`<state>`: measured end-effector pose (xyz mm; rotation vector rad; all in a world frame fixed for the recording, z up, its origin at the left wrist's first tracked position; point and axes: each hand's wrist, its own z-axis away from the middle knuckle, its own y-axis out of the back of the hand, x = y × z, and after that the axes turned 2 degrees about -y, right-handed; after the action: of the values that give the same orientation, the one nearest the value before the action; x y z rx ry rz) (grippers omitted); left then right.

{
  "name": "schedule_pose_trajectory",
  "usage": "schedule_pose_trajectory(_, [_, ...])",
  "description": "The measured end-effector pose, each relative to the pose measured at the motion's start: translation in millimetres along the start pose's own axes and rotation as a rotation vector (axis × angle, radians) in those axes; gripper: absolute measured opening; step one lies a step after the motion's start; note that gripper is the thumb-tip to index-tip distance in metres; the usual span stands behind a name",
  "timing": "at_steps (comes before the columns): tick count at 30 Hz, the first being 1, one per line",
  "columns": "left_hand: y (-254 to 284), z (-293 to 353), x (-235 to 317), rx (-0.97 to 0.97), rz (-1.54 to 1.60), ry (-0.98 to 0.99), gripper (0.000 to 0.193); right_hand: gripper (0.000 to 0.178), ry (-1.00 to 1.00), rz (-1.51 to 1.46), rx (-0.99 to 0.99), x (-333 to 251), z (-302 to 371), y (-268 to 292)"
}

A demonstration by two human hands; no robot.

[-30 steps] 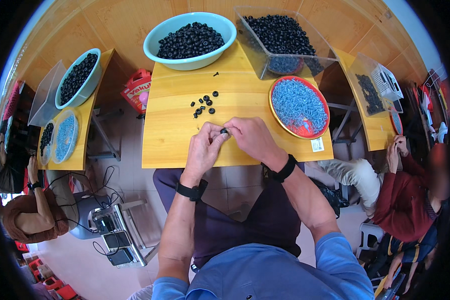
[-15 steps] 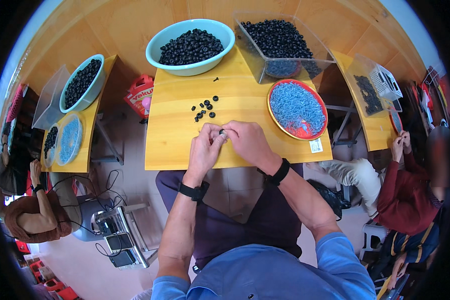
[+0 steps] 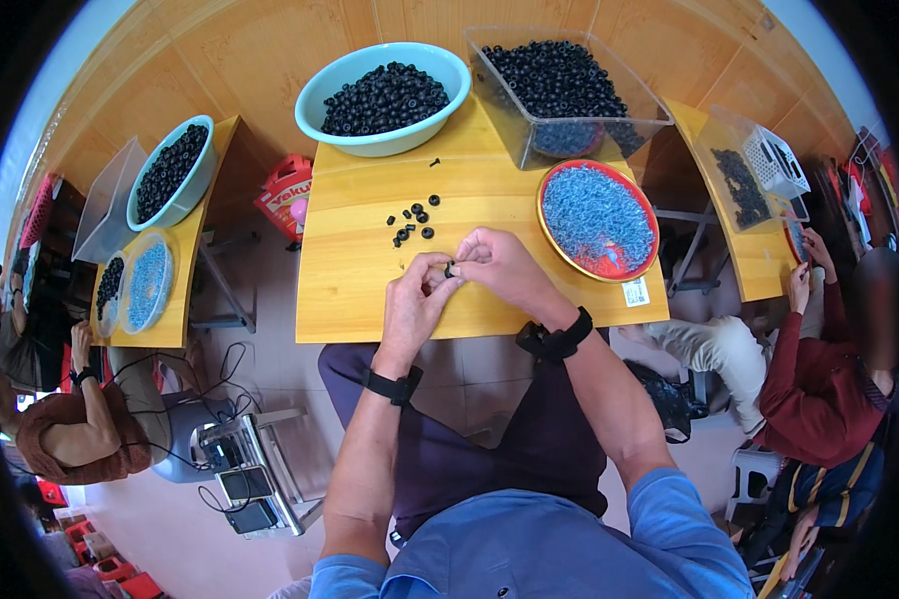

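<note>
Over the front part of the yellow table, the fingertips of my left hand [image 3: 414, 304] and my right hand [image 3: 504, 272] meet at a small black part [image 3: 449, 270]. Thumb and finger of each hand pinch it, and the fingers hide much of its shape. Just beyond my hands lie several loose black parts [image 3: 417, 209], some round with a hole, others small and stubby. A single dark piece [image 3: 435, 162] lies farther back. On the right is a red plate [image 3: 609, 264] with a yellow rim, heaped with small bluish screw-like pieces [image 3: 594, 212].
At the back of the table [image 3: 350, 290] stand a light-blue basin [image 3: 315, 125] and a clear plastic bin [image 3: 589, 140], both holding many black parts. Co-workers sit at side tables: one in a brown vest [image 3: 100, 434] left, one in a maroon top [image 3: 819, 404] right.
My hands keep pinching the small black part. My right hand has shifted slightly up and right, its wrist turned, and the part shows more clearly. The whole view has moved a little.
</note>
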<state>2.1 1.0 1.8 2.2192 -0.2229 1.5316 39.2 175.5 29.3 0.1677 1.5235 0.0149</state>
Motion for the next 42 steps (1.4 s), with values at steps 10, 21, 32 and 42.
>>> schedule_pose_trajectory(10, [-0.9,-4.2,10.9,-0.067,-0.169,0.02,0.031,0.015,-0.07,-0.16,-0.035,13.7,1.5,3.0])
schedule_pose_trajectory(21, [4.1,0.0,15.4,-0.133,-0.276,-0.037,0.023,0.01,-0.024,-0.032,-0.026,31.5,-1.0,-4.3])
schedule_pose_trajectory(32, [0.5,5.3,0.5,-0.058,-0.318,-0.114,0.022,0.012,0.082,-0.025,0.136,34.0,12.4,-25.7])
schedule_pose_trajectory(42, [-3.4,-3.4,11.9,0.049,-0.321,-0.029,0.028,0.016,0.194,0.092,0.376,29.8,20.2,-28.3])
